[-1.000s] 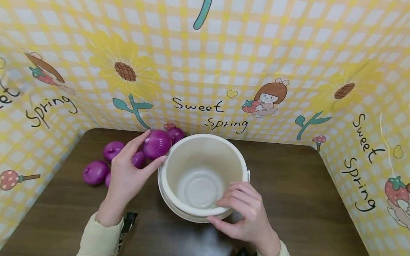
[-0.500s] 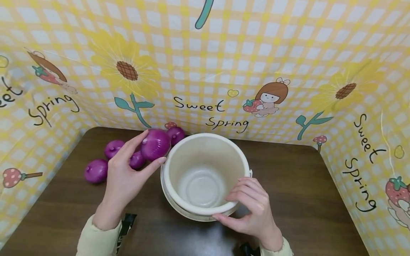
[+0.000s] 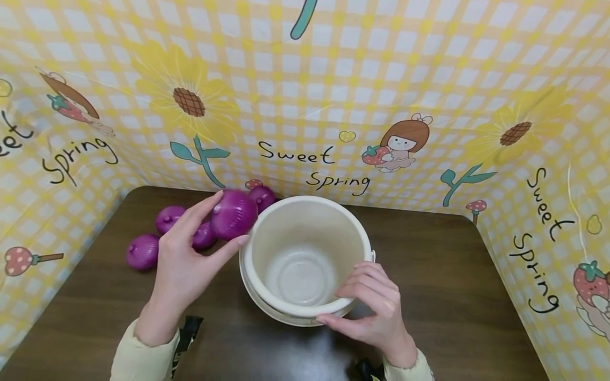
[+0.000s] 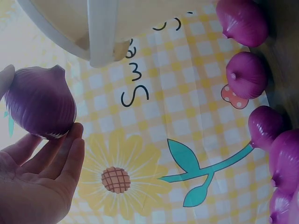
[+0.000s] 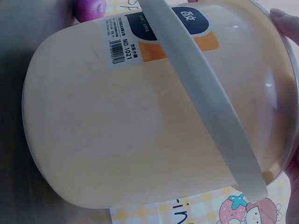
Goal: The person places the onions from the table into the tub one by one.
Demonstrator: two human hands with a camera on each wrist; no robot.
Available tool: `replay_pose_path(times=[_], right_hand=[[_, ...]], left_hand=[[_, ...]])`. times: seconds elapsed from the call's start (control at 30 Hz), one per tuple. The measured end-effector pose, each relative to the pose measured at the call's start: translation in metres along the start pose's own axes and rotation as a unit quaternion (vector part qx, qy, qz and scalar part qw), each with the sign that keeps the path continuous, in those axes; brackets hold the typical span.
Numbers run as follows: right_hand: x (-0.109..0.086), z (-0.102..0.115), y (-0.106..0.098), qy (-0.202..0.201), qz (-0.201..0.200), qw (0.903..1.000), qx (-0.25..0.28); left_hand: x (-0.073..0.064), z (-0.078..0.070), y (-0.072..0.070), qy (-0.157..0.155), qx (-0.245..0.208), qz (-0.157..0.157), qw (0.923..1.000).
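Observation:
My left hand (image 3: 183, 259) pinches a purple onion (image 3: 233, 214) between thumb and fingers, just left of the bucket's rim. In the left wrist view, that onion (image 4: 42, 100) sits at the fingertips with its pointed end up. A cream bucket (image 3: 305, 227) stands on the table, its inside bare down to the ringed bottom. My right hand (image 3: 374, 301) grips the near right rim, thumb outside and fingers over the inner side. The right wrist view gives the bucket's outer wall (image 5: 117, 126), with a pale carrying handle (image 5: 201, 93) hanging across it.
Several more purple onions lie behind and left of my left hand, one (image 3: 143, 251) farthest left and another (image 3: 262, 198) behind the bucket. The dark wooden table (image 3: 443, 275) is enclosed by a yellow checked cloth (image 3: 295, 95) at the back and sides.
The right hand has shifted slightly right along the rim, and the bucket sits a touch farther right. The left hand keeps its hold on the onion in nearly the same spot.

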State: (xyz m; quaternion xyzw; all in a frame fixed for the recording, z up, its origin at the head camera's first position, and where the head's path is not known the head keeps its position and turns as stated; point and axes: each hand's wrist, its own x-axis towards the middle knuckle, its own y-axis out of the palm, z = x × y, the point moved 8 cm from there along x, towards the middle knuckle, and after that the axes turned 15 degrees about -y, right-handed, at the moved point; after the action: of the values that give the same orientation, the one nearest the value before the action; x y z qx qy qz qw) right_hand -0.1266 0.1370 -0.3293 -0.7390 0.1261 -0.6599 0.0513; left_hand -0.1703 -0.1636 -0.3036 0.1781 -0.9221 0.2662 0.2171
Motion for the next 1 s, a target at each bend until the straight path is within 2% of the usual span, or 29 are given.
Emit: replay_pose_path(times=[0.47,0.73,0.9,1.0], right_hand=[[-0.003,-0.003,0.0,0.014,-0.003,0.9998,0.012],[-0.003,-0.003,0.0,0.02,0.0,0.9997,0.011],[-0.002,-0.002,0.001,0.023,0.0,0.9997,0.013],[-0.003,-0.003,0.001,0.025,0.0,0.9996,0.012]], left_hand=[[-0.001,-0.017,0.009,0.028,-0.022,0.019,0.9992],[0.0,-0.024,0.016,0.031,-0.006,0.052,0.9982],[0.002,-0.029,0.023,0.055,-0.008,0.067,0.9962],[0.004,-0.033,0.029,0.069,-0.01,0.09,0.9935]])
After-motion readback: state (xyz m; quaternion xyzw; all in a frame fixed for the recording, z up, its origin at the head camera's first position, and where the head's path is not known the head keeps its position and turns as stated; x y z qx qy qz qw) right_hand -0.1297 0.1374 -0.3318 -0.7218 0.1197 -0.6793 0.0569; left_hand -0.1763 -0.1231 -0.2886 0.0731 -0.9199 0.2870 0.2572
